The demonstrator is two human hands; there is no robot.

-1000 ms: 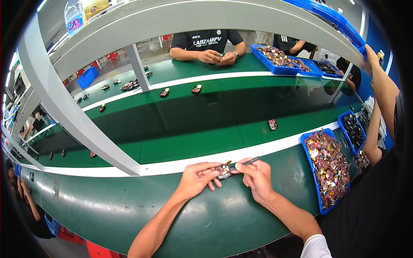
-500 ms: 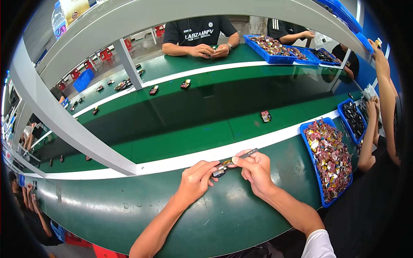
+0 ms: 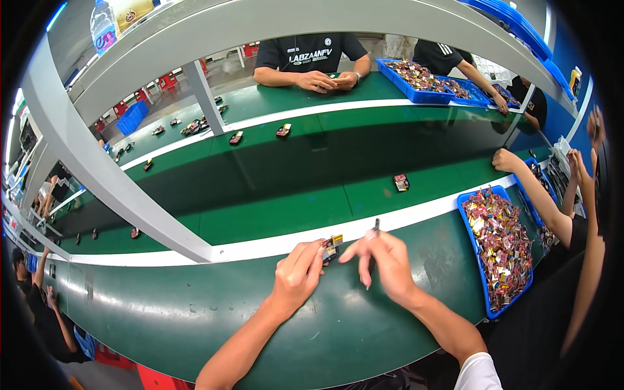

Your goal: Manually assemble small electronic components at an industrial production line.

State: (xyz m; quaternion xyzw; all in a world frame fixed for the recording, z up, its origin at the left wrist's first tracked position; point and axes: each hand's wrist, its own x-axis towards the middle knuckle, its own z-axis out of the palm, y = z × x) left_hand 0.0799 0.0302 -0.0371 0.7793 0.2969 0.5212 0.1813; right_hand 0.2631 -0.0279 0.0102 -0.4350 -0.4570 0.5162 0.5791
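Above the near green worktop, my left hand (image 3: 296, 278) is closed on a small electronic part (image 3: 333, 246) with a black casing, a reddish board and a yellow patch. The part sticks out past my fingertips, and my fingers hide some of it. Just to its right, my right hand (image 3: 388, 265) is apart from it. A slim dark stick-like tool (image 3: 376, 225) is tucked in that hand, its upper end showing above the knuckles. Some of my right fingers point left toward the part.
A blue tray (image 3: 478, 250) heaped with small reddish parts stands at my right. Similar parts, one a black-edged piece (image 3: 401, 182), lie on the green conveyor (image 3: 286, 188) beyond the white rail. A grey post (image 3: 123, 175) rises at left. Co-workers' arms reach in from the right.
My right hand has drawn back from the part, and the tool has swung from slanting across it to upright. The part is tilted up more. A co-worker's arm now reaches over the conveyor.
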